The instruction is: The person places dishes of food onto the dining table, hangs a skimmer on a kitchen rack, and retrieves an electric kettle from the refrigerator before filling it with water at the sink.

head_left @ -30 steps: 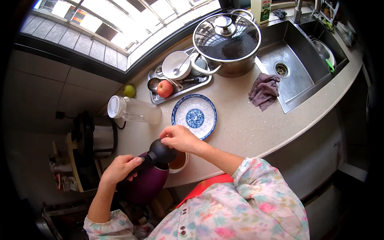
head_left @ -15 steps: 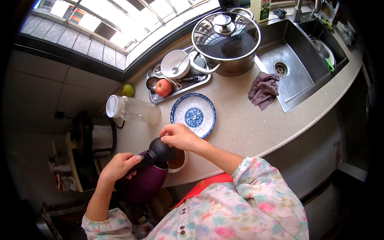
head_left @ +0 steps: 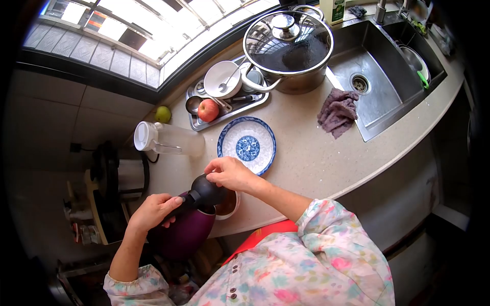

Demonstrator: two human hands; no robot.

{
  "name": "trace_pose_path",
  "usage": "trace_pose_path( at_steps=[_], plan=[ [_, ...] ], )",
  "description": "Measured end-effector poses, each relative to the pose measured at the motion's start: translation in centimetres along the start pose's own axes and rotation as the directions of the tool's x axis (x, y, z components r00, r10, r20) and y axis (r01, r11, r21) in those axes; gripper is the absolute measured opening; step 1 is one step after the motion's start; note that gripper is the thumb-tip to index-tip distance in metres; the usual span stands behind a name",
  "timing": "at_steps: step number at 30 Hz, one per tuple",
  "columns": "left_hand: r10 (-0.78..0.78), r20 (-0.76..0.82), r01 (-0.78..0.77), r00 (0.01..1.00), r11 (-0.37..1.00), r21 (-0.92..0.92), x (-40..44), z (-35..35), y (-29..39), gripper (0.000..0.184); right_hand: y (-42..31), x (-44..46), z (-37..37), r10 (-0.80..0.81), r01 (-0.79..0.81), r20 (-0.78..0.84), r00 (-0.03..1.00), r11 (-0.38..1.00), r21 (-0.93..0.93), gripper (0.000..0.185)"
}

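My left hand (head_left: 153,214) is wrapped around the black handle of a purple kettle (head_left: 186,232), which hangs tilted at the counter's front edge. The fingers of my right hand (head_left: 229,173) are bent over the kettle's round black lid (head_left: 206,191) and hold it. Beside the kettle's mouth, partly hidden by it and my right forearm, is a white bowl (head_left: 236,208) with something brown in it. Just beyond my right hand lies a white plate (head_left: 260,135) with a blue rim and blue centre pattern.
A clear pitcher (head_left: 178,140) lies on its side near a green fruit (head_left: 163,114). A metal tray (head_left: 224,118) holds a bowl, utensils and an apple (head_left: 208,110). Behind are a lidded pot (head_left: 296,81), a purple cloth (head_left: 338,112) and the sink (head_left: 377,71).
Both hands keep their places on the kettle's handle and lid. Only a very slight shift of the camera shows.
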State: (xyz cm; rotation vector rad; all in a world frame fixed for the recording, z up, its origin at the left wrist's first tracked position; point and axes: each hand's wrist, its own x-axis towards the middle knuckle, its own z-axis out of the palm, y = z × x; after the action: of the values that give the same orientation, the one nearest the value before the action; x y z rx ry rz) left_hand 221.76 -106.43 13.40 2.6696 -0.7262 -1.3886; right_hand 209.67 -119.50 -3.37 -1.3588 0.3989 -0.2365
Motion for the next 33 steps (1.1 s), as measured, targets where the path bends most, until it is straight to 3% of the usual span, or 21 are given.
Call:
trace_pose_path(
  at_steps=[33],
  plan=[
    [-0.055,-0.036,0.057,0.998,0.998,0.033,0.2,0.6,1.1,0.046,1.0,0.3,-0.2,0.035,-0.036,0.042,0.999,0.999,0.017,0.026]
  ],
)
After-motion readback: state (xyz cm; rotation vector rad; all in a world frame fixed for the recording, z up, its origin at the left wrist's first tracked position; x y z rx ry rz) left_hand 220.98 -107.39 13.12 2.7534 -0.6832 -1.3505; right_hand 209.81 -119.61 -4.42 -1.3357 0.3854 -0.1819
